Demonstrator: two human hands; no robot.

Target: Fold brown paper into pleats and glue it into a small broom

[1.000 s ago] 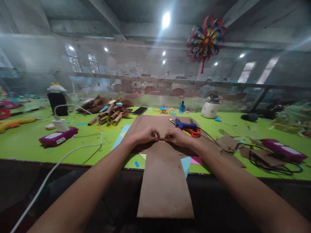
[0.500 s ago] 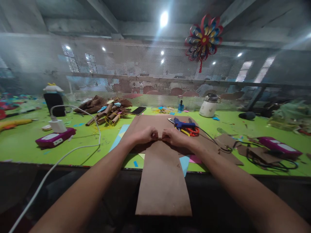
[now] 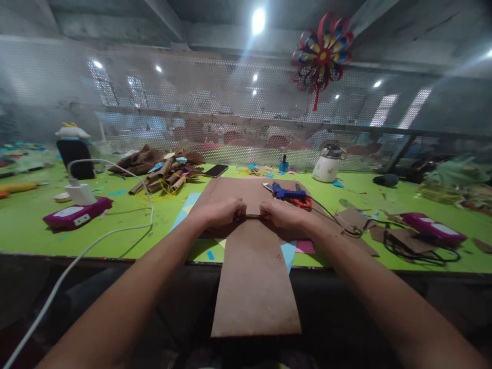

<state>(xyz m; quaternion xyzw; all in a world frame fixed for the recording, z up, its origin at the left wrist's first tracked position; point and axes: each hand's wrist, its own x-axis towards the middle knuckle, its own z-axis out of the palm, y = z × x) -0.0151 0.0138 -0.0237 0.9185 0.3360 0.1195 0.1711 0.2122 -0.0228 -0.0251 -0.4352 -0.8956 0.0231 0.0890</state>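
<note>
A long strip of brown paper (image 3: 255, 287) runs toward me and hangs over the table's front edge. Its far end looks tightly rolled or folded into a thin edge. At the left end of that edge, my left hand (image 3: 225, 211) is closed in a pinch. My right hand (image 3: 284, 214) pinches the right end, fingers curled, with a short stretch of the rolled edge showing between the hands. Underneath lies a larger brown sheet (image 3: 230, 190). Just beyond my right hand rest a blue glue gun (image 3: 286, 192) and a tool with red-orange handles (image 3: 302, 203).
On the green table (image 3: 130, 230) are brown paper rolls (image 3: 163, 171), a phone (image 3: 216, 170), a white kettle-like jug (image 3: 326, 164) and two purple power strips, one left (image 3: 79, 212), one right (image 3: 434, 228). A white cable (image 3: 111, 236) crosses the left side; black cable lies right.
My hands have moved slightly apart along the rolled edge, so more of it shows between them. The whole view has shifted a little.
</note>
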